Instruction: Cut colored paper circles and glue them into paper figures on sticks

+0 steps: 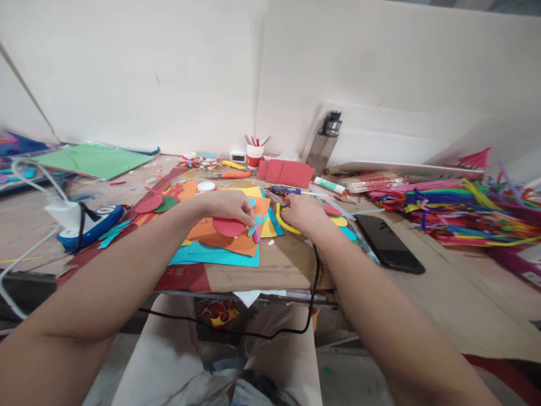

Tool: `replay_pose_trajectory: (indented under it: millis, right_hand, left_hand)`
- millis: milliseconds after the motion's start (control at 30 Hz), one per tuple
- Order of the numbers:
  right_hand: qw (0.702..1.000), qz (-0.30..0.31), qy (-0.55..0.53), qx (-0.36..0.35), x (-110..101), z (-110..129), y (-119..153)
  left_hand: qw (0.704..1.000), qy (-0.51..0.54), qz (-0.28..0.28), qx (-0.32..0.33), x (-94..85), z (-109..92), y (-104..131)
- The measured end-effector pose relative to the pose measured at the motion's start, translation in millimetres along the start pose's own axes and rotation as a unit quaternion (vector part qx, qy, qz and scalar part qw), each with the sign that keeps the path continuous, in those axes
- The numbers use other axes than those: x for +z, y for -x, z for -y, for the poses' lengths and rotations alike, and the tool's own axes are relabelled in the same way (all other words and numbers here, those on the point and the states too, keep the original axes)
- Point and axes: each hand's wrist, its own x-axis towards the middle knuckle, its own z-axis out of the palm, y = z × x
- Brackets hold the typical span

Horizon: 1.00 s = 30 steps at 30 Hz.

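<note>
Over a pile of orange paper (211, 233) and blue paper (228, 255), my left hand (232, 207) pinches a small light-blue paper piece (261, 224). A pink object (256, 235) is just below its fingertips. Under that hand lies a red paper circle (228, 226). To the right, my right hand (299, 212) has its fingers curled at a yellow-handled tool (284, 221), whose handle loop shows beside them. Its fingertips are partly hidden, and a black cable runs down from near that wrist.
A black phone (389, 243) lies right of my right forearm. Behind are red cards (287, 173), a cup of pens (255, 155), a glue stick (328, 185) and a bottle (323, 144). Pipe cleaners (456, 208) fill the right side. A blue power strip (91, 225) sits left.
</note>
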Motion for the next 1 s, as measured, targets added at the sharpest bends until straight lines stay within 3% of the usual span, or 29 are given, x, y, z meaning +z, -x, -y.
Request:
replay_pose_trajectory:
  millis: [133,333,567,733,900,1000]
  right_hand:
    - [1.0,-0.009,0.019,-0.014,1.3,0.8,1.1]
    - [0.999,-0.007,0.035,-0.008,-2.6,6.8,4.6]
    - [0.999,0.007,0.041,-0.012,-7.2,11.7,8.7]
    - [0.998,0.021,0.048,-0.022,-9.2,11.9,10.5]
    - [0.995,0.04,0.081,-0.049,-16.4,16.3,17.9]
    - [0.989,0.047,0.119,-0.069,-17.6,19.4,21.6]
  left_hand:
    - [0.999,-0.025,-0.001,-0.047,-2.9,-7.3,2.9]
    - [0.989,0.037,-0.104,-0.095,5.5,-5.5,-4.7]
    - [0.992,0.043,-0.105,-0.062,18.5,-6.8,-10.4]
    - [0.987,0.035,-0.144,-0.059,17.2,-5.3,-11.6]
    - [0.954,0.156,-0.252,-0.043,13.5,-4.0,-12.5]
    - [0.921,0.269,-0.282,-0.029,16.0,-6.2,-14.4]
